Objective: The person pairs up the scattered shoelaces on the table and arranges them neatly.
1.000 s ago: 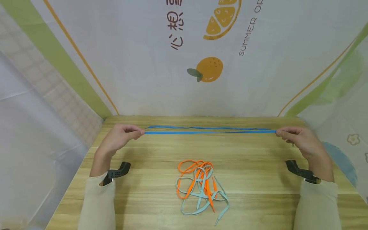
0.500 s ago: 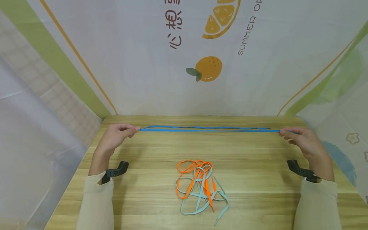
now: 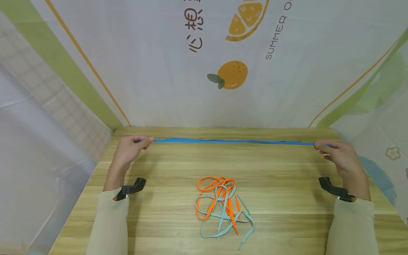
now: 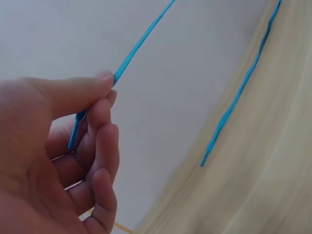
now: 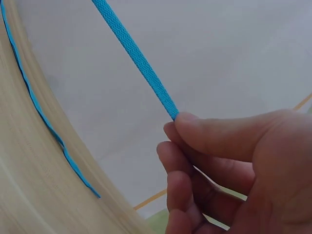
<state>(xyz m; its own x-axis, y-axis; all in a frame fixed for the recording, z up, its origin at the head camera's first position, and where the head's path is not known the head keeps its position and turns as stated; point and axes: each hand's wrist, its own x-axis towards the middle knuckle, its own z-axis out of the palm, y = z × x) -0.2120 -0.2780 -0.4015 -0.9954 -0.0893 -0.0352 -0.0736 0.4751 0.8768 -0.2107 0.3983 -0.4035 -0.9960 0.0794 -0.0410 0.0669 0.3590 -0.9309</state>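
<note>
My left hand (image 3: pixel 128 148) and right hand (image 3: pixel 342 157) stretch a flat blue shoelace (image 3: pixel 304 143) taut between them above the back of the table. In the left wrist view, thumb and fingertips pinch it near one end, and its tip (image 4: pixel 73 135) pokes out below the thumb. The right wrist view has thumb and forefinger pinching the woven lace (image 5: pixel 139 58), its end hidden by the hand. A second blue shoelace (image 5: pixel 36 105) lies slightly wavy along the table's back edge. From the head view the held lace overlaps it.
A tangle of an orange shoelace (image 3: pixel 207 214) and a pale green shoelace (image 3: pixel 248 233) lies at the middle front of the wooden table (image 3: pixel 172 170). A white printed cloth (image 3: pixel 165 88) hangs right behind the table's back edge.
Both hands have moved apart and slightly toward the back, carrying the taut lace from in front of the lying one to overlap it. The orange and pale green laces stay put.
</note>
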